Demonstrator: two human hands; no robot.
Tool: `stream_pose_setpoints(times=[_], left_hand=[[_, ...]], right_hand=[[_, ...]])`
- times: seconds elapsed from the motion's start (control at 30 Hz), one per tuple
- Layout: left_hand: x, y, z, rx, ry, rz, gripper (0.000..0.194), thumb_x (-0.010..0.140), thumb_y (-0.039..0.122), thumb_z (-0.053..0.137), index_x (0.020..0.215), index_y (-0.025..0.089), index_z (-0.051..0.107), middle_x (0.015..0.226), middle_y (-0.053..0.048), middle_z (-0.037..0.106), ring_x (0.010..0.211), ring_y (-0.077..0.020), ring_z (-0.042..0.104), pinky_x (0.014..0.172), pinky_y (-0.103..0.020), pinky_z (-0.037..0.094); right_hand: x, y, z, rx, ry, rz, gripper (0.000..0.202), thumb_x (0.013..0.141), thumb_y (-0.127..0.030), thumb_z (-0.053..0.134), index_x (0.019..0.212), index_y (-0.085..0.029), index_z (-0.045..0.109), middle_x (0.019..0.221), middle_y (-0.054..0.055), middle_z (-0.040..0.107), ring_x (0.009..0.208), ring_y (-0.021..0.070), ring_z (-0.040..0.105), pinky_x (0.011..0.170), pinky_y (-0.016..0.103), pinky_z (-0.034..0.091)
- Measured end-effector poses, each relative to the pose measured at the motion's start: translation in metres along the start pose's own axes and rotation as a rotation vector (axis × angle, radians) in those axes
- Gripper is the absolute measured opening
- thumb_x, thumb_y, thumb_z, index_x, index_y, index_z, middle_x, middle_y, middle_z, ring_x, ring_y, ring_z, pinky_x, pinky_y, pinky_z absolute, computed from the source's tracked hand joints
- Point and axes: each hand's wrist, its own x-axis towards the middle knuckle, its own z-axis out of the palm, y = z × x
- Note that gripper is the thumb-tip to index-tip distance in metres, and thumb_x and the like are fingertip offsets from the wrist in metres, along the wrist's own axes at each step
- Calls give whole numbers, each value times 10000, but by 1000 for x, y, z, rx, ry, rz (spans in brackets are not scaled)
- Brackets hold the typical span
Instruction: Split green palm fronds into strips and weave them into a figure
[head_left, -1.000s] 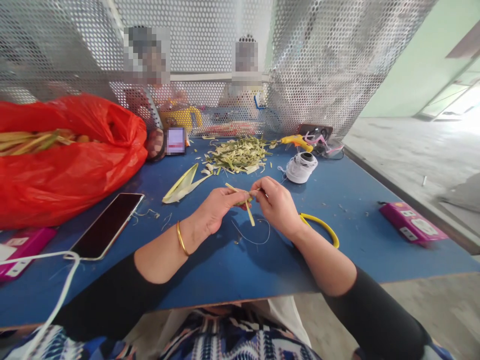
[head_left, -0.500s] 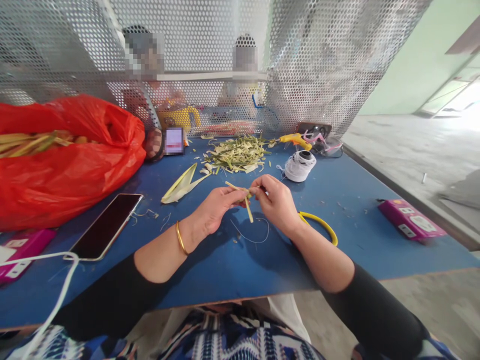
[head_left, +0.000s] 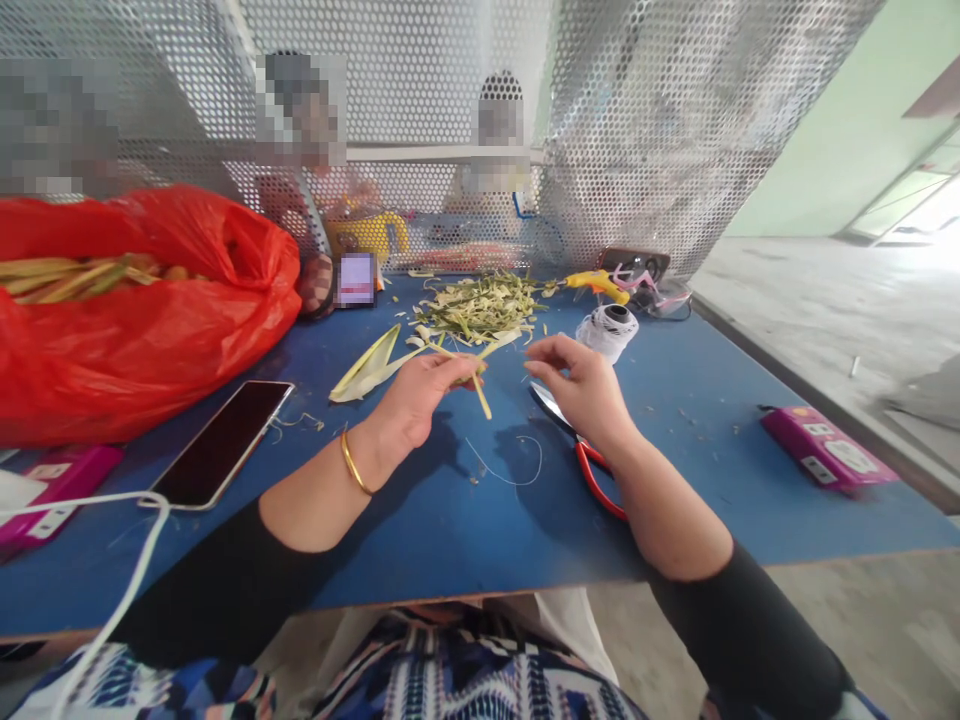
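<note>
My left hand (head_left: 429, 390) is closed, pinching thin pale-green strips of husk or leaf (head_left: 480, 388) that cross at the fingertips. Apart from it, to the right, my right hand (head_left: 581, 378) has curled fingers with thumb and forefinger near each other. A tiny wisp of thread shows by its thumb tip; whether the fingers grip it is unclear. Below this hand lie scissors (head_left: 596, 480) with red handles, partly covered by the wrist. Behind it stands a spool of white thread (head_left: 606, 335). A loose loop of thread (head_left: 517, 482) rests on the blue table (head_left: 450, 550).
A heap of leaf scraps (head_left: 480, 305) lies behind my hands, a split husk leaf (head_left: 367, 368) to the left. A red plastic bag (head_left: 150, 340) and phone (head_left: 225, 440) sit left. Farther right are a yellow glue gun (head_left: 596, 284), glasses (head_left: 667, 298) and a magenta box (head_left: 825, 447).
My right hand has moved away from the left hand, to the right. The yellow loop at its wrist is out of sight, and the scissors with red handles now show there.
</note>
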Motion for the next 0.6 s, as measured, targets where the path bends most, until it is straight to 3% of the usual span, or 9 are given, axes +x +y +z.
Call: stream_pose_setpoints(times=[0.1,0.2,0.27,0.37,0.43,0.6], left_hand=[[-4,9,-10,-36,58,32,132,563,303,728,591,176,702,675,-33,688,700,-161,608,790,-324,475],[-11,10,-20,-27,96,21,131,571,298,721,602,171,710,662,-38,686,708,-166,618,790,-319,472],[-13,7,-24,-23,106,0,131,580,299,715,603,170,712,643,-36,681,694,-161,617,786,-316,470],[-13,0,-27,-36,101,-12,127,586,299,713,609,174,716,654,-33,687,699,-155,620,783,-305,465],[-12,-3,-27,-41,90,-25,130,592,307,714,621,180,720,680,-36,701,724,-158,627,783,-301,459],[-11,-5,-25,-23,69,-83,142,605,313,711,641,176,717,706,-48,713,758,-170,637,767,-303,450]], right_hand=[[-1,-5,-3,-170,-302,9,67,775,-154,626,728,-183,664,722,-4,653,680,128,565,656,254,401],[-10,-16,1,-281,-690,9,21,733,-171,701,729,-187,688,735,-9,658,669,119,579,615,233,376],[-17,-23,6,-362,-817,-2,103,699,-252,759,765,-196,703,771,1,675,688,136,598,595,235,362],[-26,-29,13,-488,-827,-7,151,683,-302,777,778,-203,715,796,31,699,706,178,619,566,256,340],[-30,-31,16,-524,-816,-5,28,717,-209,728,740,-203,713,771,43,708,695,191,628,559,267,333],[-37,-32,20,-494,-791,-105,213,711,-12,565,669,-195,666,732,54,708,632,180,621,554,275,333]])
